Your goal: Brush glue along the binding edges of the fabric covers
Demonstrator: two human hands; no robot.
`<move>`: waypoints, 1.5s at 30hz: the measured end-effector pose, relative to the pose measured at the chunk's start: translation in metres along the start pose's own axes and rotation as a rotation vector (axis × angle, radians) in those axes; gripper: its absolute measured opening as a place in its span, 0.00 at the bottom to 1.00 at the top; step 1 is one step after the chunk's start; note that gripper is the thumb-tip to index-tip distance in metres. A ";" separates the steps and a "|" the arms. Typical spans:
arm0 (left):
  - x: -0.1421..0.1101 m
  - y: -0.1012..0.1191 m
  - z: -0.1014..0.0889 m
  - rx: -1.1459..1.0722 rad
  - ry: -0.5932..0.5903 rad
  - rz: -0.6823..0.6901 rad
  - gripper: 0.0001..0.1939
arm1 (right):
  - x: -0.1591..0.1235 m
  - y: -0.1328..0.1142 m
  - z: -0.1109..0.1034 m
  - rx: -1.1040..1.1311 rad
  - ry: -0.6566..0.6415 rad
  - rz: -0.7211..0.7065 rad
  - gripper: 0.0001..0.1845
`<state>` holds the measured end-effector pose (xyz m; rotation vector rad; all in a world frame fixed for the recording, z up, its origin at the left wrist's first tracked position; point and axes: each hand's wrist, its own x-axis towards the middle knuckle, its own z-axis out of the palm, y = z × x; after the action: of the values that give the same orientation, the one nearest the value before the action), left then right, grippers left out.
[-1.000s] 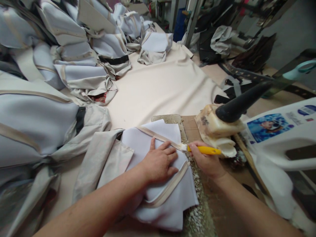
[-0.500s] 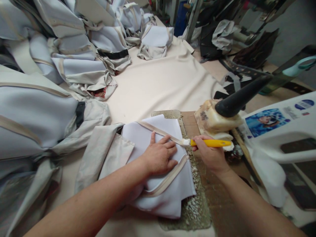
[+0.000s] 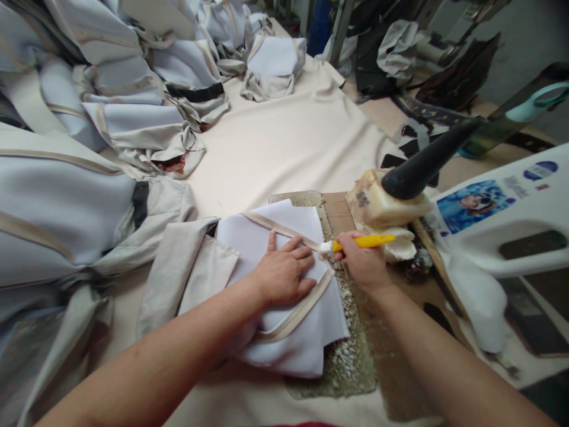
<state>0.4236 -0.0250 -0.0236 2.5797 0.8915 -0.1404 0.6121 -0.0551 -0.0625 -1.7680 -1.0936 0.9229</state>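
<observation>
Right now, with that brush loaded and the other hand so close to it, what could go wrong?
1. The brush in the right hand has a wet white tip right beside the left hand; glue may smear onto the fingers.
2. Glue could stray off the beige strip onto the white fabric piece and stain it.
3. The sticky glue tub sits just behind the right hand; a careless backstroke might knock it.

I can read no text anywhere. The white plastic container (image 3: 502, 219) at my right carries a blue printed label (image 3: 478, 204) with a logo, its lettering too small to read.
</observation>
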 end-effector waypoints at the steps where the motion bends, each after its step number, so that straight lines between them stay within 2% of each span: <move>1: 0.000 0.000 -0.001 -0.004 -0.010 -0.003 0.19 | -0.003 0.000 -0.001 -0.003 0.000 0.001 0.15; 3: -0.001 0.003 -0.005 -0.008 -0.046 -0.015 0.20 | -0.016 0.001 -0.010 -0.029 -0.032 0.011 0.15; 5: -0.006 0.010 -0.011 0.002 -0.084 -0.016 0.21 | -0.033 0.003 -0.022 -0.045 -0.009 0.008 0.15; 8: -0.018 0.026 -0.018 0.018 -0.122 0.050 0.19 | -0.049 0.007 -0.030 0.021 0.012 -0.035 0.15; 11: -0.028 0.036 -0.015 0.016 -0.159 0.071 0.18 | -0.050 0.018 -0.024 0.061 -0.087 -0.036 0.16; 15: -0.029 0.035 -0.006 0.028 -0.196 0.054 0.16 | -0.045 0.029 -0.017 0.015 0.038 -0.067 0.16; 19: -0.027 0.031 -0.002 0.035 -0.186 0.067 0.16 | -0.043 0.026 -0.018 -0.038 -0.005 -0.111 0.16; 23: -0.028 0.032 0.001 0.022 -0.160 0.065 0.15 | -0.043 0.022 -0.017 -0.100 0.045 -0.160 0.16; 26: -0.028 0.031 0.003 0.025 -0.156 0.065 0.15 | -0.060 0.027 -0.018 -0.139 -0.026 -0.196 0.17; 28: -0.027 0.031 0.003 0.038 -0.159 0.065 0.15 | -0.083 0.032 -0.023 -0.158 -0.069 -0.168 0.18; 32: -0.031 0.040 -0.001 0.103 -0.159 0.059 0.17 | -0.129 0.040 -0.037 -0.185 -0.122 -0.025 0.19; 35: -0.045 0.058 -0.001 0.199 -0.142 0.063 0.20 | -0.130 0.032 -0.041 -0.158 -0.045 0.033 0.19; 38: -0.065 0.075 0.011 0.250 -0.123 0.048 0.27 | -0.101 0.018 -0.036 -0.080 0.103 -0.032 0.16; 41: -0.082 0.080 0.031 0.295 -0.110 0.016 0.31 | -0.079 0.016 -0.028 -0.078 0.095 -0.124 0.15; 43: -0.087 0.078 0.043 0.324 -0.093 0.022 0.30 | -0.087 0.024 -0.026 -0.151 0.036 -0.158 0.15; 45: -0.088 0.076 0.050 0.346 -0.063 0.038 0.27 | -0.111 0.033 -0.029 -0.229 -0.026 -0.194 0.15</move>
<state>0.4023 -0.1497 -0.0237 2.8877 0.8580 -0.3937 0.6088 -0.1748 -0.0652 -1.7963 -1.4069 0.7269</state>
